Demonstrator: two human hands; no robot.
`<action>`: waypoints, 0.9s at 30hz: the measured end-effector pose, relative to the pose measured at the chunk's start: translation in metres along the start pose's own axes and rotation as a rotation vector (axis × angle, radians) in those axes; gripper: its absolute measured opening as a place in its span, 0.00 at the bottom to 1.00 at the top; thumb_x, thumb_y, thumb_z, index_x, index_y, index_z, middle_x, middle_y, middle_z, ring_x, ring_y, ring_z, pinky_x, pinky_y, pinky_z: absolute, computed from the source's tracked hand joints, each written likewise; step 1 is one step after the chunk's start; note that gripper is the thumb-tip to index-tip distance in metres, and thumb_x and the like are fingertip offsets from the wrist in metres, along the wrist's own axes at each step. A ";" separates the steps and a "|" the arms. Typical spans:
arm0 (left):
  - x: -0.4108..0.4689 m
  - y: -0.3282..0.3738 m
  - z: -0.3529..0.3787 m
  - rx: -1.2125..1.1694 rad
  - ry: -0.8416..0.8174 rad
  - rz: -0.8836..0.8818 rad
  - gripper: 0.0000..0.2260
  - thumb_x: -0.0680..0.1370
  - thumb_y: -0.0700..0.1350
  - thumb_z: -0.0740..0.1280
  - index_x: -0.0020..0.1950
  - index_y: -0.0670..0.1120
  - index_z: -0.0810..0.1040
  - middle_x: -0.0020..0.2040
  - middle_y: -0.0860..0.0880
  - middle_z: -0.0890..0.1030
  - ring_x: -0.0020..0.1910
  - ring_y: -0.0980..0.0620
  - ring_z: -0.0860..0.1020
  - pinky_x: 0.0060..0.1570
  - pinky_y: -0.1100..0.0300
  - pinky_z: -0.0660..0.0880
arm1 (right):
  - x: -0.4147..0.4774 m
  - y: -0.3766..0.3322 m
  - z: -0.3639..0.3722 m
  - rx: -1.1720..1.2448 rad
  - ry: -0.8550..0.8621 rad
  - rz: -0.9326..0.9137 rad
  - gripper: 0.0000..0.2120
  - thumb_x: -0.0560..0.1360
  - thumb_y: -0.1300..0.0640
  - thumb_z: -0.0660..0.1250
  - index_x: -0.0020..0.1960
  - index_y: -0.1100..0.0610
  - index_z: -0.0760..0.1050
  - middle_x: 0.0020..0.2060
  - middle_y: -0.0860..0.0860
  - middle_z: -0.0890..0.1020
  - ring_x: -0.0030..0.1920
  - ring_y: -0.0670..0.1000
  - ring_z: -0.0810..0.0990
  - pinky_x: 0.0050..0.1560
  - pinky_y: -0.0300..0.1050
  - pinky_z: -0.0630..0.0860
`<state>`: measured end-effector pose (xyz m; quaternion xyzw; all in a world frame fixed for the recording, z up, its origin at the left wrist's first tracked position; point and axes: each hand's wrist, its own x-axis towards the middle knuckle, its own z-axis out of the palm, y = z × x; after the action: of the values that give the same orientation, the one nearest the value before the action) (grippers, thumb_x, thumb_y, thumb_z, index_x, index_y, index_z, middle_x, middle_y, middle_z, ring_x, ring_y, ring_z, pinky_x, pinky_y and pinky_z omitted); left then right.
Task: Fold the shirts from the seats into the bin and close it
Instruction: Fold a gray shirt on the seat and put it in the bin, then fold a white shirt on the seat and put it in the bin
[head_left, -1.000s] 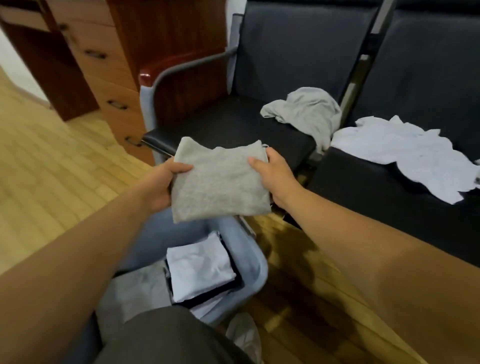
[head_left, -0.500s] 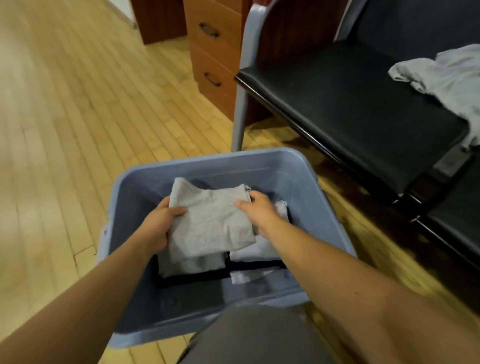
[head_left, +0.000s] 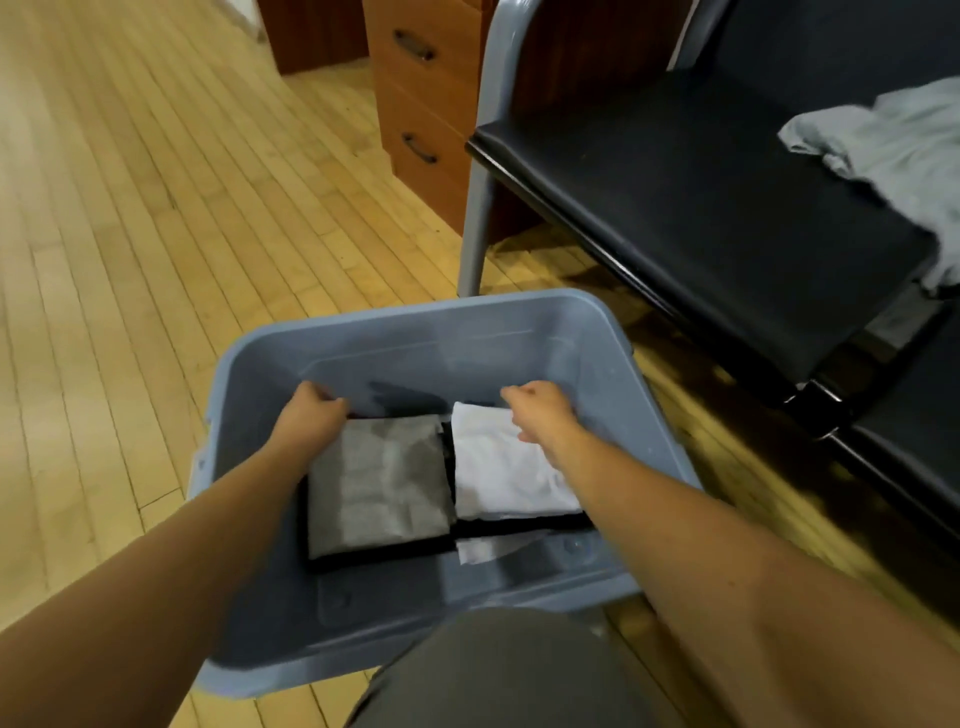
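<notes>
A blue-grey plastic bin (head_left: 431, 312) stands open on the floor in front of me. A folded grey shirt (head_left: 384, 483) lies flat inside it on a black stack, left of a folded white shirt (head_left: 504, 478). My left hand (head_left: 311, 415) is at the grey shirt's far left corner, its fingers curled over that corner. My right hand (head_left: 540, 410) hovers over the far edge of the white shirt with fingers loosely curled and holds nothing. An unfolded pale grey shirt (head_left: 904, 150) lies crumpled on the black seat (head_left: 701, 197) at the upper right. No lid is in view.
The seat's grey metal leg (head_left: 475, 223) stands just beyond the bin. A wooden drawer cabinet (head_left: 415, 93) is behind it. Wood-plank floor (head_left: 130, 234) stretches to the left. My knee (head_left: 493, 675) is at the bin's near rim.
Both hands carried the folded grey shirt from in front of the seat down into the bin and laid it on the left stack. My right hand has let go and moved right.
</notes>
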<state>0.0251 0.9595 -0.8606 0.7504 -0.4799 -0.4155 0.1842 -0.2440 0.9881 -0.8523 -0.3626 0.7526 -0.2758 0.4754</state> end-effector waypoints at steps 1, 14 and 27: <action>0.011 0.011 0.000 -0.020 -0.012 0.027 0.05 0.69 0.47 0.63 0.39 0.46 0.72 0.35 0.42 0.75 0.37 0.44 0.75 0.38 0.50 0.71 | -0.002 -0.009 -0.014 0.014 0.031 -0.014 0.11 0.77 0.54 0.64 0.42 0.62 0.75 0.41 0.62 0.78 0.48 0.63 0.80 0.58 0.63 0.78; -0.174 0.323 0.062 -0.231 -0.372 0.398 0.09 0.83 0.41 0.62 0.63 0.43 0.71 0.43 0.44 0.82 0.43 0.47 0.82 0.51 0.52 0.80 | -0.118 -0.087 -0.266 0.074 0.427 -0.255 0.09 0.78 0.52 0.66 0.46 0.58 0.75 0.54 0.66 0.81 0.46 0.56 0.79 0.47 0.49 0.74; -0.359 0.402 0.279 0.234 -0.790 0.808 0.07 0.81 0.41 0.62 0.55 0.41 0.78 0.46 0.46 0.83 0.46 0.50 0.81 0.50 0.57 0.79 | -0.277 0.132 -0.512 0.096 0.899 0.005 0.08 0.74 0.58 0.65 0.42 0.64 0.74 0.36 0.59 0.72 0.40 0.53 0.72 0.41 0.47 0.69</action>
<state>-0.4963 1.1178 -0.5924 0.3111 -0.8035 -0.5050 0.0510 -0.6707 1.3256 -0.6071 -0.1824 0.8716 -0.4394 0.1185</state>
